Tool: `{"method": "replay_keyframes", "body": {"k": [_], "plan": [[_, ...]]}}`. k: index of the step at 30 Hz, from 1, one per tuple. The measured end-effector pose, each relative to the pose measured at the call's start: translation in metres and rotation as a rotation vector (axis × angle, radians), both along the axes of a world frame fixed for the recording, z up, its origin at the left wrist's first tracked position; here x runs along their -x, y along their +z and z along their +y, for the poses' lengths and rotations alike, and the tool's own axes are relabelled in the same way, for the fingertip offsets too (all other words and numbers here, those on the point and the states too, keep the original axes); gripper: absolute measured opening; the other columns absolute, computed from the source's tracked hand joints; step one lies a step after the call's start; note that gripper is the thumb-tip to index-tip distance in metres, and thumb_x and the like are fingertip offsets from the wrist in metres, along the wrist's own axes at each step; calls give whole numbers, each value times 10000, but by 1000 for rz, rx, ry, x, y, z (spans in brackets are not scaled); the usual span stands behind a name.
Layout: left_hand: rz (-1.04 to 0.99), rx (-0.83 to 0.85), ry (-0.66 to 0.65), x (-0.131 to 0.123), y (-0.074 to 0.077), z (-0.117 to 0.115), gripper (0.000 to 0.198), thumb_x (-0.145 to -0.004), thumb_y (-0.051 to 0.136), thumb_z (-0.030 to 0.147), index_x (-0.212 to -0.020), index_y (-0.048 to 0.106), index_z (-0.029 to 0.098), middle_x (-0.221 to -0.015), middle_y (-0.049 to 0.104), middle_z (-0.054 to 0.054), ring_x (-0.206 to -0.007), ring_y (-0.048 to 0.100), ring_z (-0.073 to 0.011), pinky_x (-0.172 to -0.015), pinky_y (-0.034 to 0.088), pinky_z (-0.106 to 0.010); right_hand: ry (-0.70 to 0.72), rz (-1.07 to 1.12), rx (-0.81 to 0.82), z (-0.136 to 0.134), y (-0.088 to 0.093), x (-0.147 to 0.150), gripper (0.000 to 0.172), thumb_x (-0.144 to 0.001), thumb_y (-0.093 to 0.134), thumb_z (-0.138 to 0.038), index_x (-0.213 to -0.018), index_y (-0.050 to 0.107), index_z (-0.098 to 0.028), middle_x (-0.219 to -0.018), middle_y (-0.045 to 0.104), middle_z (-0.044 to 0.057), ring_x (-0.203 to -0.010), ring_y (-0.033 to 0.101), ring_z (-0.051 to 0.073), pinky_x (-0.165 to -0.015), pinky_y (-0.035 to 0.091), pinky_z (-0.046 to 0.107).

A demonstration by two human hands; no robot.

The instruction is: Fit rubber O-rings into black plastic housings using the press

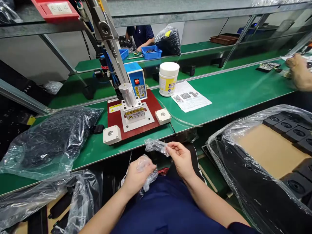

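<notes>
Over my lap, in front of the bench edge, my left hand (140,171) is closed around crumpled clear plastic film (151,179). My right hand (179,158) pinches a second piece of clear plastic film (156,146) between thumb and fingers; its loose end points left. Whether the two pieces join is hidden. Just beyond the hands stands a press machine (130,97) on a dark red base (115,120). It has two white button boxes, one on the left (112,135) and one on the right (163,116).
A white tub (168,79) and a printed sheet (191,97) lie behind on the green bench (234,87). To the right is a plastic-lined box (229,156) with black square parts. Bagged black parts (53,139) sit left. Another person's hand (298,70) works at far right.
</notes>
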State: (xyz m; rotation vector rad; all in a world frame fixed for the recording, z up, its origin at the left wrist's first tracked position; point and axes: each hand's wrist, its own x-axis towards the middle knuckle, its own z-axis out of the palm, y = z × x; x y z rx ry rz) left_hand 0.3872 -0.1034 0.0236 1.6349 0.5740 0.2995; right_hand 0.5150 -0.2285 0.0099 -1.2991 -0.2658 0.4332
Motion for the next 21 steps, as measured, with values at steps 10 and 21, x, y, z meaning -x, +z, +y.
{"method": "replay_keyframes", "body": {"k": [10,21], "plan": [[27,4,109,-41,-26,-18,316,-743,643,373,-582,433,202,-553,413,52,-513,397,-102,-515,331,-227,95,234,-121,-8,-8,9,264,-700,773,-398,-780,625,-195,-712,645,5,-716,591,152,-758,477,304],[84,721,347,-60,-41,-13,226,-782,609,360,-888,557,168,-569,531,24,-443,488,-117,-447,377,-225,481,-224,267,-8,-20,12,378,-661,767,-278,-974,566,-209,-727,485,-53,-685,470,118,-635,397,239]]}}
